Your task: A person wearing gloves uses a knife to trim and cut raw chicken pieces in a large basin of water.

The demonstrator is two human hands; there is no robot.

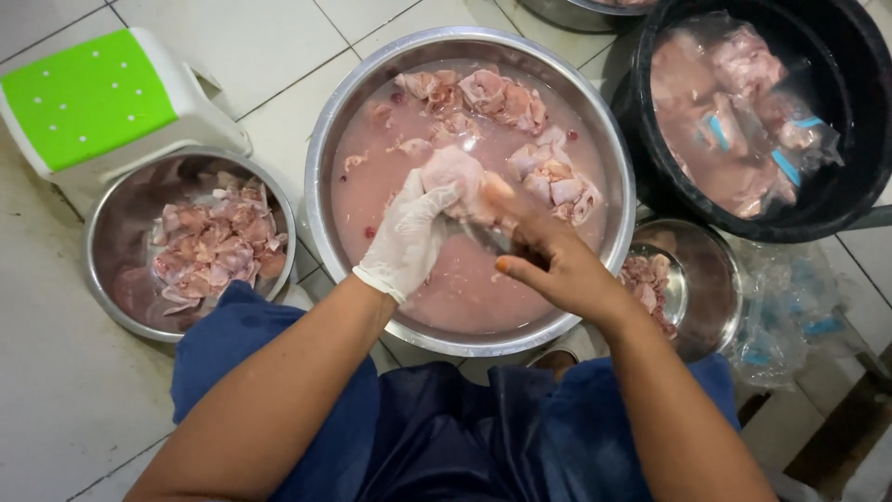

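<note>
White-gloved left hand (409,237) gripping raw chicken piece (460,181) over basin (321,158), bare right hand (548,260) clenched around knife (488,237).

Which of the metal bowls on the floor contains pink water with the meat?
The large middle bowl, under both hands. The smaller left bowl and the small right bowl hold meat pieces without visible pink water.
</note>
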